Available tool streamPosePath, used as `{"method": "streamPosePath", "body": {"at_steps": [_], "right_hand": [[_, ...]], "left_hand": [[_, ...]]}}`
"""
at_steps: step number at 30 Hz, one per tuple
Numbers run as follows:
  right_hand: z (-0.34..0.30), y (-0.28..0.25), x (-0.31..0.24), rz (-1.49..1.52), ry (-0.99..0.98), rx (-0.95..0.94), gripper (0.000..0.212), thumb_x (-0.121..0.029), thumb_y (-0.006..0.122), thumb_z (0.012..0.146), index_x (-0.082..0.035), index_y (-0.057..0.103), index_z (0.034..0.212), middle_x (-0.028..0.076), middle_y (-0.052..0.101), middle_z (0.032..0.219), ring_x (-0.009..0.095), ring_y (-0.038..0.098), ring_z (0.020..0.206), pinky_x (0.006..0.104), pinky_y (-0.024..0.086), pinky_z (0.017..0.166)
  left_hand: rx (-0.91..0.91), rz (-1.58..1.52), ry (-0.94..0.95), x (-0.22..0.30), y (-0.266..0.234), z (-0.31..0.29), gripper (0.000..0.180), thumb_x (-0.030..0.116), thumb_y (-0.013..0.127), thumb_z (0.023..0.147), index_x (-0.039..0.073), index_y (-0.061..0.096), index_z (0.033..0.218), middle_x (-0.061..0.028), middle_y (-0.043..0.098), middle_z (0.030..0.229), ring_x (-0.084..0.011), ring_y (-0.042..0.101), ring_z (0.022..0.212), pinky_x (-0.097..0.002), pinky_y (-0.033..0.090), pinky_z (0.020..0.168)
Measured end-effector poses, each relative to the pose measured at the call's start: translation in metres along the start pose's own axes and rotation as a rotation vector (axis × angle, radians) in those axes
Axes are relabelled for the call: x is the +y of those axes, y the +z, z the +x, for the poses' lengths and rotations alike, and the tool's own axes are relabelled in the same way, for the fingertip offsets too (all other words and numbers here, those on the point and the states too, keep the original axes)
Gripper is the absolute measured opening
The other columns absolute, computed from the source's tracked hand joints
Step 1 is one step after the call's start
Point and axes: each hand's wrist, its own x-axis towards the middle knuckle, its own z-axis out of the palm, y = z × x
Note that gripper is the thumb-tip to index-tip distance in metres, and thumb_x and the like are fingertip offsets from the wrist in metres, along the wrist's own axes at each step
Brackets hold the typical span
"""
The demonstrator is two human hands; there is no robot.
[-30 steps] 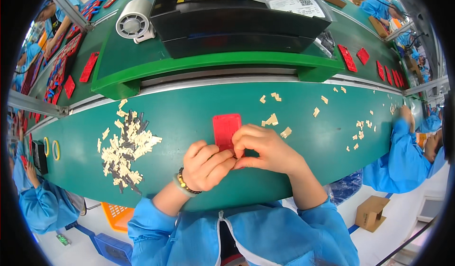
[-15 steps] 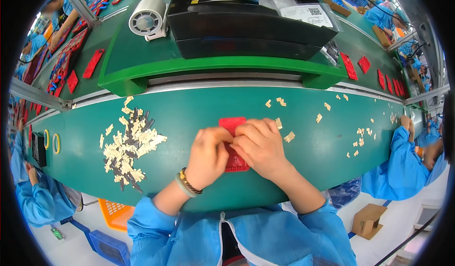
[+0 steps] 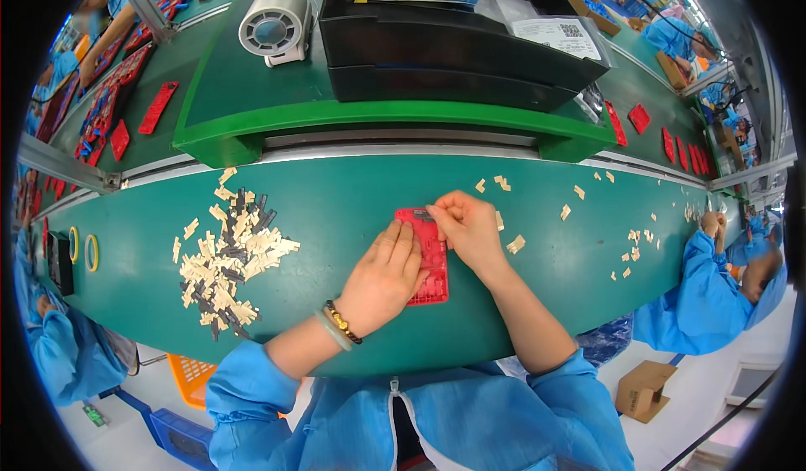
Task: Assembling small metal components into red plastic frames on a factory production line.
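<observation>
A flat red plastic housing, with moulded ribs, lies lengthwise on the green table in front of me. My left hand rests over its left side, fingers stretched out and lying on it, thumb near its lower half. At the housing's upper end, the thumb and forefinger of my right hand pinch a small dark strip against the surface. Part of this strip is hidden by the fingertips. To the left spreads a loose heap of cream and black strips.
Ahead, a green-edged shelf carries a black bin and a white fan. Scattered cream scraps lie to the right. Tape rolls stand far left. A co-worker in a blue sleeve sits at right.
My hands, earlier close together over the housing, have parted. The left now lies along its left side; the right has moved up to its top end, bringing a dark strip into view.
</observation>
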Motion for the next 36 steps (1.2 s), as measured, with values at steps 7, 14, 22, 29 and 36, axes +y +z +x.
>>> {"method": "streamPosePath", "body": {"at_steps": [7,14,22,29,36], "right_hand": [[0.001,0.004,0.002,-0.074,-0.039,0.030,0.012,-0.008,0.065,0.089,0.002,0.060,0.083,0.001,0.059,0.060,0.004,0.050,0.050,0.0199,0.038,0.042],[0.000,0.009,0.002,-0.300,-0.217,0.094,0.014,-0.013,0.069,0.084,-0.001,0.063,0.083,0.007,0.060,0.057,0.016,0.056,0.047,0.0279,0.044,0.046],[-0.029,-0.008,0.007,-0.817,-0.611,0.186,0.016,-0.021,0.067,0.083,-0.009,0.065,0.094,0.005,0.061,0.069,0.023,0.061,0.055,0.0345,0.049,0.049],[-0.038,-0.069,0.013,-0.736,-0.576,0.296,0.018,-0.012,0.067,0.081,-0.011,0.067,0.099,0.006,0.060,0.073,0.023,0.061,0.060,0.0339,0.050,0.054],[0.006,-0.247,0.082,-0.674,-0.309,0.824,0.017,-0.008,0.060,0.085,-0.011,0.065,0.101,0.010,0.062,0.092,0.029,0.063,0.076,0.0377,0.050,0.066]], "left_hand": [[0.002,-0.035,-0.007,0.000,-0.001,0.002,0.047,0.021,0.070,0.077,-0.009,0.057,0.111,-0.0236,0.053,0.122,-0.0375,0.051,0.117,-0.0431,0.047,0.097],[-0.002,-0.136,0.002,-0.009,-0.008,0.008,0.042,0.019,0.071,0.072,-0.003,0.056,0.103,-0.0205,0.052,0.123,-0.0377,0.050,0.111,-0.0443,0.044,0.092],[0.000,-0.162,0.014,-0.008,-0.011,0.021,0.043,0.020,0.069,0.072,-0.003,0.056,0.106,-0.0191,0.054,0.119,-0.0355,0.051,0.109,-0.0443,0.042,0.092],[-0.044,-0.037,-0.003,0.004,-0.004,0.039,0.051,0.018,0.065,0.078,-0.006,0.054,0.121,-0.0148,0.055,0.108,-0.0301,0.051,0.099,-0.0401,0.042,0.088],[-0.153,0.252,-0.037,0.009,-0.002,0.041,0.052,0.021,0.065,0.079,-0.009,0.055,0.121,-0.0135,0.054,0.104,-0.0275,0.051,0.096,-0.0376,0.042,0.086]]}}
